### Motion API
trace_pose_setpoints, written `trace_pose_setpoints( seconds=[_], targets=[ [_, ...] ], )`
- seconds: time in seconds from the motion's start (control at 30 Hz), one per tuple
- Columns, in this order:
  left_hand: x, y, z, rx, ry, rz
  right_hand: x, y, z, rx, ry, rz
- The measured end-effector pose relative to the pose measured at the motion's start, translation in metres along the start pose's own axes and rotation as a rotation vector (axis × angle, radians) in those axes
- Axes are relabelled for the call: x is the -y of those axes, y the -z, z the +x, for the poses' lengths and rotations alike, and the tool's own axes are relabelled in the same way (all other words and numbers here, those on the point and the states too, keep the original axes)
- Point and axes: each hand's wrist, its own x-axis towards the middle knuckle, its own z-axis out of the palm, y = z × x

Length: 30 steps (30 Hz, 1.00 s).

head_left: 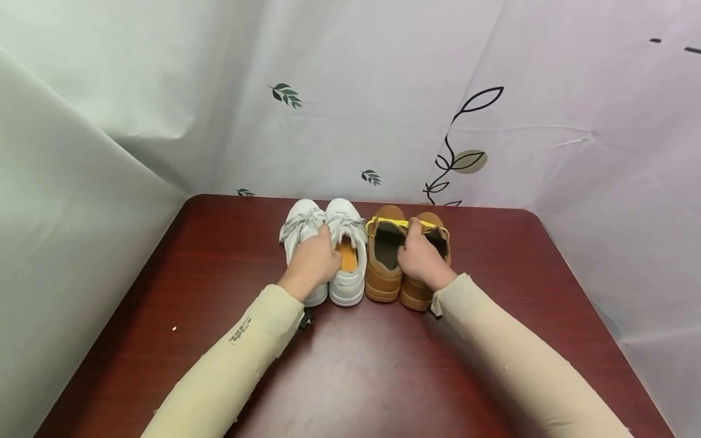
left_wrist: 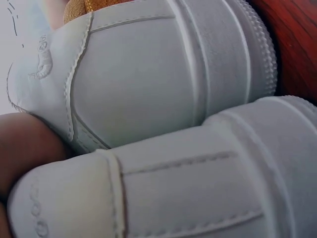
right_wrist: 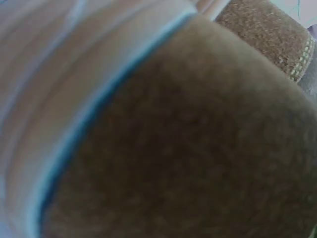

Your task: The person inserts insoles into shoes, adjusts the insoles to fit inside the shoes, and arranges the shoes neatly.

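Note:
Two white sneakers (head_left: 347, 291) with grey laces stand side by side, toes toward the back wall. My left hand (head_left: 313, 260) grips them where their inner sides meet, its thumb at the opening of the right sneaker. Up close in the left wrist view are the white heels (left_wrist: 133, 74), with part of the left hand (left_wrist: 27, 148) at their upper edge. Two brown shoes (head_left: 383, 281) with yellow laces (head_left: 391, 221) stand just right of the white pair. My right hand (head_left: 424, 258) grips these at their adjoining sides; its fingertips inside the right shoe are hidden.
The shoes stand near the back edge of a dark red table (head_left: 339, 377). White sheeting (head_left: 356, 109) with leaf prints hangs behind it and along both sides. A tiny white speck (head_left: 174, 328) lies on the left part of the table.

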Motion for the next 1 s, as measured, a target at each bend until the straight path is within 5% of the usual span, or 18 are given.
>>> trace_pose_setpoints(
  seconds=[0.3, 0.63, 0.8, 0.9, 1.0],
  targets=[
    [0.008, -0.001, -0.001, -0.025, -0.017, 0.030, 0.001, -0.005, 0.003, -0.018, -0.001, -0.011],
    [0.026, 0.007, -0.020, -0.027, -0.085, 0.000, 0.004, -0.001, 0.000, -0.010, 0.015, -0.075],
    [0.041, 0.019, -0.025, -0.191, -0.197, -0.005, -0.004, 0.014, -0.011, -0.192, 0.147, -0.207],
    [0.055, 0.034, -0.022, -0.313, -0.255, -0.049, -0.017, 0.029, -0.014, -0.368, 0.272, -0.211],
    [0.079, 0.050, -0.012, -0.361, -0.268, -0.077, -0.037, 0.050, -0.011, -0.465, 0.355, -0.189]
  ],
)
